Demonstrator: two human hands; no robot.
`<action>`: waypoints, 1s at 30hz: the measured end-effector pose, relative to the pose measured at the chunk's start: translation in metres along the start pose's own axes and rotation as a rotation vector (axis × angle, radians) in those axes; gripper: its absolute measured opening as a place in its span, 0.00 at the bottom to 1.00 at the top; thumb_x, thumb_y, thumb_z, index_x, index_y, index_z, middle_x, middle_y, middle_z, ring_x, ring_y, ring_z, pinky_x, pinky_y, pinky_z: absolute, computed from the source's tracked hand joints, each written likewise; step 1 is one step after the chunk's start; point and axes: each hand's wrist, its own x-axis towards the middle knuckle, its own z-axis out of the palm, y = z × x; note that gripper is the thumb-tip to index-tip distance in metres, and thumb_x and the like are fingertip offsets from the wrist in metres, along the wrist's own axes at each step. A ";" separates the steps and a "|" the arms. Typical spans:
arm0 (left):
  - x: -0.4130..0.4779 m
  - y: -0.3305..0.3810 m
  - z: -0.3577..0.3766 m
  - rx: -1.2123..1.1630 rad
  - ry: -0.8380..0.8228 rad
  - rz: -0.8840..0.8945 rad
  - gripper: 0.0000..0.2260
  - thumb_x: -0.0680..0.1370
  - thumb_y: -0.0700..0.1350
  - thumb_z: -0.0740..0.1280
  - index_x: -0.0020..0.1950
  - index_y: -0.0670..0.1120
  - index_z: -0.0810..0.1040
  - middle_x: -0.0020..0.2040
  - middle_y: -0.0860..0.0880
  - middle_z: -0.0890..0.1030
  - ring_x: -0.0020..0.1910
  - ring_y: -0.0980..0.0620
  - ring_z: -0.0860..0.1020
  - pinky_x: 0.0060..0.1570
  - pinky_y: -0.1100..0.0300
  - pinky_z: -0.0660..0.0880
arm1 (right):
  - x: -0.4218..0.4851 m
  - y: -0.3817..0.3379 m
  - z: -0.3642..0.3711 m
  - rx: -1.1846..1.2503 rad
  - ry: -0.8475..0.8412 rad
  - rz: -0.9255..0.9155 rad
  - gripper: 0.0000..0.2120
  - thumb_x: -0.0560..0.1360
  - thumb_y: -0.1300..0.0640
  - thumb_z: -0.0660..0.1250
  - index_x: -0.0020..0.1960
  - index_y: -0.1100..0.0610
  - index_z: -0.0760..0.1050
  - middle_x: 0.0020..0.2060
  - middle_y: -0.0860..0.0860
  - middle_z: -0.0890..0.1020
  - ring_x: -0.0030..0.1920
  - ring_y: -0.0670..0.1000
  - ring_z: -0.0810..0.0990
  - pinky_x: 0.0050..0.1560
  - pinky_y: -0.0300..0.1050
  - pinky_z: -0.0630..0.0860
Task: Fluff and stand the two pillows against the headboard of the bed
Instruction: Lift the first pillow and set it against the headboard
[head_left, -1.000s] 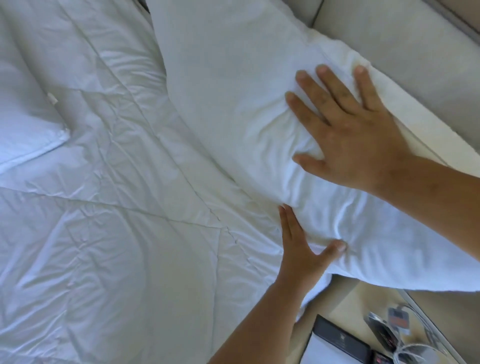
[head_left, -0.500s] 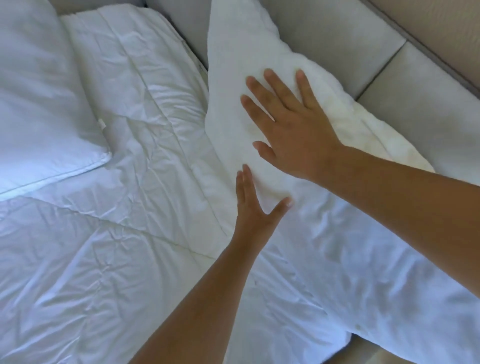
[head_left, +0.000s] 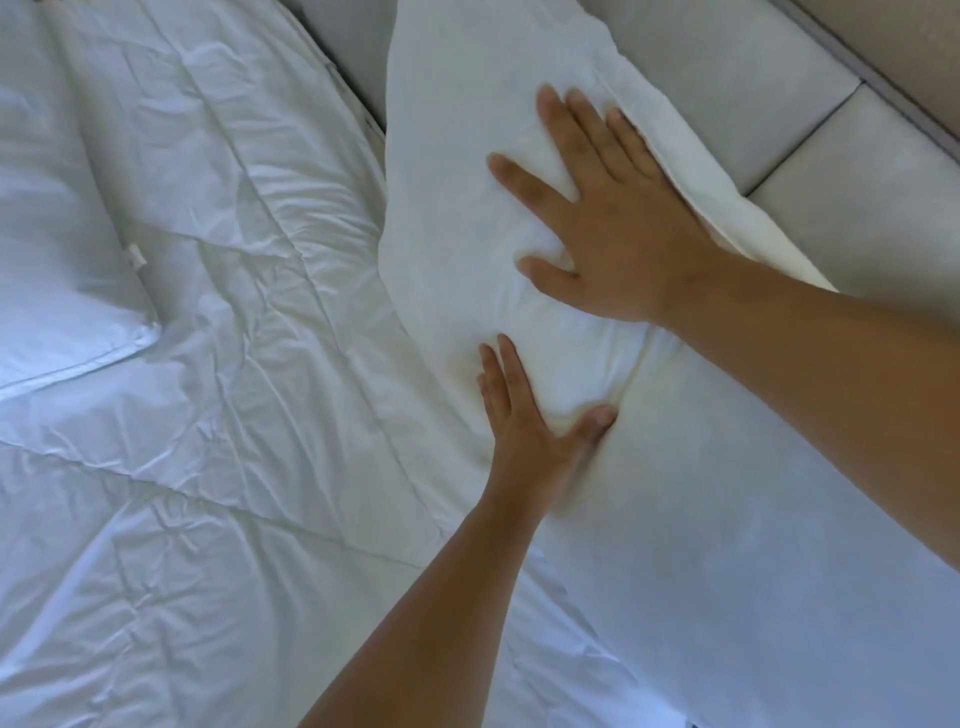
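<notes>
A large white pillow (head_left: 457, 171) leans against the grey padded headboard (head_left: 727, 78) on the right side of the bed. My right hand (head_left: 618, 218) lies flat on its upper face, fingers spread, pressing a dent into it. My left hand (head_left: 530, 421) presses flat against the pillow's lower edge where it meets the duvet, thumb dug into the fabric. A second white pillow (head_left: 57, 249) lies flat on the duvet at the far left, away from both hands.
A wrinkled white duvet (head_left: 234, 467) covers the bed across the left and bottom of the view. The headboard's panel seams run along the top right, with a darker frame edge (head_left: 883, 93) beyond.
Both hands have shifted along the pillow toward its upper end and press deeper into it. The view has swung away from the bedside table toward the headboard.
</notes>
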 end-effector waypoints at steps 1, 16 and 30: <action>0.003 -0.003 0.001 0.002 0.001 -0.002 0.55 0.63 0.73 0.66 0.78 0.64 0.33 0.79 0.61 0.33 0.80 0.55 0.37 0.77 0.41 0.52 | 0.000 -0.002 0.004 0.006 -0.006 -0.006 0.36 0.78 0.38 0.55 0.82 0.48 0.50 0.80 0.66 0.47 0.81 0.66 0.46 0.79 0.63 0.48; 0.048 -0.014 -0.076 -0.030 0.198 0.152 0.45 0.70 0.73 0.61 0.81 0.58 0.47 0.82 0.57 0.48 0.80 0.60 0.46 0.75 0.57 0.53 | 0.070 -0.059 -0.022 -0.111 0.126 -0.084 0.34 0.79 0.43 0.61 0.80 0.54 0.57 0.81 0.59 0.55 0.81 0.63 0.53 0.77 0.69 0.51; 0.130 -0.012 -0.064 -0.267 0.178 -0.026 0.44 0.68 0.79 0.50 0.80 0.62 0.42 0.81 0.59 0.43 0.80 0.57 0.43 0.79 0.44 0.44 | 0.113 0.014 0.012 -0.248 0.071 0.051 0.39 0.77 0.31 0.51 0.81 0.52 0.55 0.81 0.58 0.52 0.81 0.63 0.48 0.78 0.67 0.45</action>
